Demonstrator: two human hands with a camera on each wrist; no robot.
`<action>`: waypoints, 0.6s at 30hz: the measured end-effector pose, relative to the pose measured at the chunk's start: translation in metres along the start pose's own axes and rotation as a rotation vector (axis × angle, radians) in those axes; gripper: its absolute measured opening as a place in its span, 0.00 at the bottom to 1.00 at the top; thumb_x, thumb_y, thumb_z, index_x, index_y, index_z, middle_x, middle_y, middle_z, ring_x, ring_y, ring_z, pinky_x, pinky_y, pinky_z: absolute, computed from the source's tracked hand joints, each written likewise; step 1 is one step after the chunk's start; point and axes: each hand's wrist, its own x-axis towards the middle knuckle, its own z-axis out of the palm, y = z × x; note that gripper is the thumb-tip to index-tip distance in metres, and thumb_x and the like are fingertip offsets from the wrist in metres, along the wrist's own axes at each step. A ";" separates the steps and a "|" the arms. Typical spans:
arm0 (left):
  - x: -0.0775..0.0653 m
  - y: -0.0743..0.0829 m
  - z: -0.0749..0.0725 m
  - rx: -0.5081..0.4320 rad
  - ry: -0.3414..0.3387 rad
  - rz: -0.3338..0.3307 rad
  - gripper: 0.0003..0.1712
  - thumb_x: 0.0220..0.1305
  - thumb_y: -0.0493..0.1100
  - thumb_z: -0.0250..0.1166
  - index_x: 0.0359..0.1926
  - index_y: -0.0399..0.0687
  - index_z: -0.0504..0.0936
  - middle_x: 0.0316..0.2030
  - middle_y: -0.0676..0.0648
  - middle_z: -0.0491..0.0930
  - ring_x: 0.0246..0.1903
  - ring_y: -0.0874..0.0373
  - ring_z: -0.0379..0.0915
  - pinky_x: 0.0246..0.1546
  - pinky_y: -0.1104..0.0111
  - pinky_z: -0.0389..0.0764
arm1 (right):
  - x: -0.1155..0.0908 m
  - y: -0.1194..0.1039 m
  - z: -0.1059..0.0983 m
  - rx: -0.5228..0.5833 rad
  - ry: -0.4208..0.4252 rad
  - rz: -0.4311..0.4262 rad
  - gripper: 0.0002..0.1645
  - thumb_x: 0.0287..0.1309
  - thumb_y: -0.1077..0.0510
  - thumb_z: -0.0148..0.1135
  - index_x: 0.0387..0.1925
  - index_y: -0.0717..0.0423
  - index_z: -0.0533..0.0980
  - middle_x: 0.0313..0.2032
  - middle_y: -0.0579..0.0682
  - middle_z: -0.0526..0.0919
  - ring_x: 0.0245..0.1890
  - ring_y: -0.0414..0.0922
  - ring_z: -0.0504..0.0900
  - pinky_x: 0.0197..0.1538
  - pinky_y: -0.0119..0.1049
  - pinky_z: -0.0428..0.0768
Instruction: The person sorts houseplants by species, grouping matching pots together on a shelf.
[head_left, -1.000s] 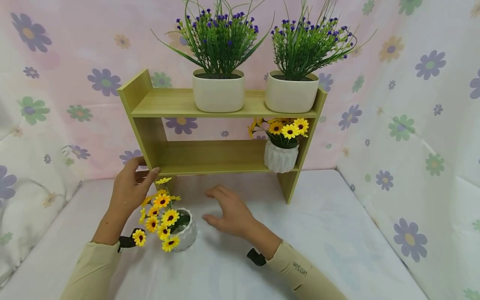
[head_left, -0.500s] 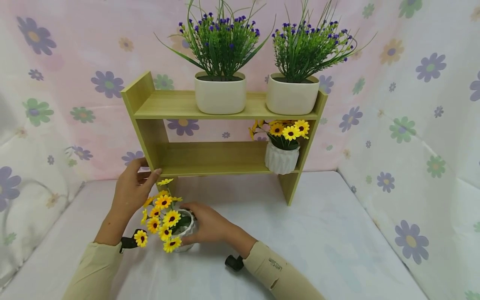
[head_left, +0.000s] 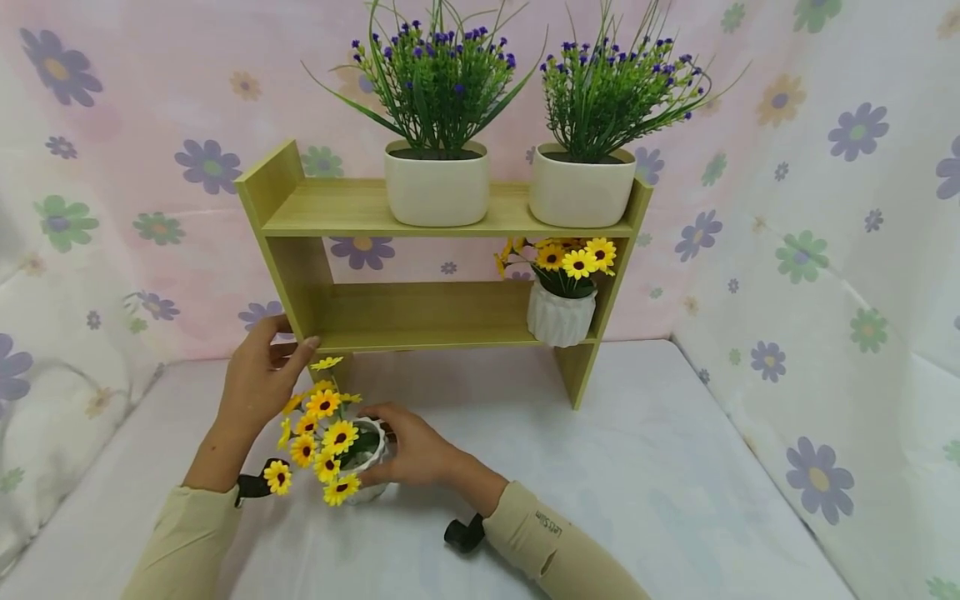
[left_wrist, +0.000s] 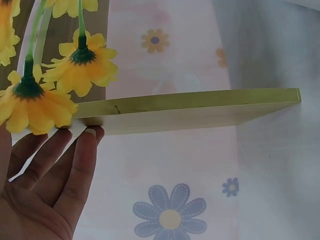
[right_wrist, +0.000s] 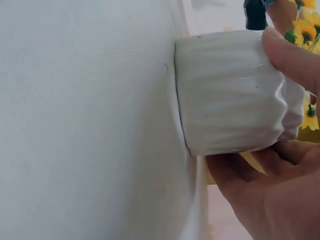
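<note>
My right hand (head_left: 422, 450) grips a white ridged flower pot (right_wrist: 227, 95) on the table, thumb on the near side and fingers round the far side. Yellow artificial sunflowers (head_left: 324, 404) lean out of this pot to the left. At the shelf's lower left, my left hand (head_left: 258, 379) holds the side panel of the wooden shelf (head_left: 420, 315), thumb in front and fingers behind. In the left wrist view, the fingertips (left_wrist: 90, 137) meet the panel, partly covered by yellow blooms.
Two cream planters (head_left: 437, 187) with purple-flowered greenery stand on the top board. A second white pot (head_left: 561, 315) of sunflowers sits at the right end of the middle board. Flower-printed cloth walls (head_left: 810, 250) enclose the white table (head_left: 637, 467) at the back and sides.
My right hand has moved left from beside the pot and taken hold of it. My left hand has kept its hold on the shelf.
</note>
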 end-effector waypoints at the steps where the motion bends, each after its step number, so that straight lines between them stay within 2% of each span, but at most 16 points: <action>1: 0.000 0.000 -0.001 0.000 0.000 0.002 0.30 0.79 0.46 0.64 0.72 0.34 0.69 0.62 0.32 0.77 0.55 0.28 0.83 0.52 0.45 0.82 | 0.000 0.000 0.001 0.014 0.004 0.004 0.51 0.53 0.53 0.84 0.75 0.54 0.69 0.67 0.45 0.76 0.60 0.32 0.76 0.64 0.26 0.77; 9: 0.001 -0.001 -0.001 -0.005 0.004 0.021 0.30 0.78 0.45 0.65 0.72 0.34 0.69 0.61 0.31 0.77 0.54 0.27 0.83 0.51 0.45 0.82 | -0.005 -0.001 -0.004 0.139 0.001 0.019 0.51 0.51 0.56 0.85 0.74 0.49 0.69 0.65 0.40 0.75 0.62 0.35 0.75 0.70 0.32 0.75; 13: 0.002 -0.002 -0.001 0.001 0.008 0.028 0.30 0.78 0.45 0.65 0.72 0.33 0.69 0.61 0.31 0.77 0.54 0.27 0.83 0.52 0.43 0.82 | -0.009 -0.006 -0.015 0.190 0.004 -0.008 0.50 0.52 0.57 0.85 0.73 0.47 0.68 0.64 0.39 0.75 0.63 0.38 0.76 0.72 0.36 0.75; 18: 0.001 -0.001 -0.002 -0.001 -0.006 -0.006 0.30 0.79 0.46 0.64 0.72 0.34 0.69 0.62 0.31 0.76 0.56 0.26 0.82 0.53 0.40 0.83 | -0.013 -0.014 -0.033 0.253 0.042 -0.029 0.51 0.51 0.60 0.83 0.74 0.47 0.67 0.65 0.41 0.74 0.65 0.41 0.75 0.73 0.39 0.74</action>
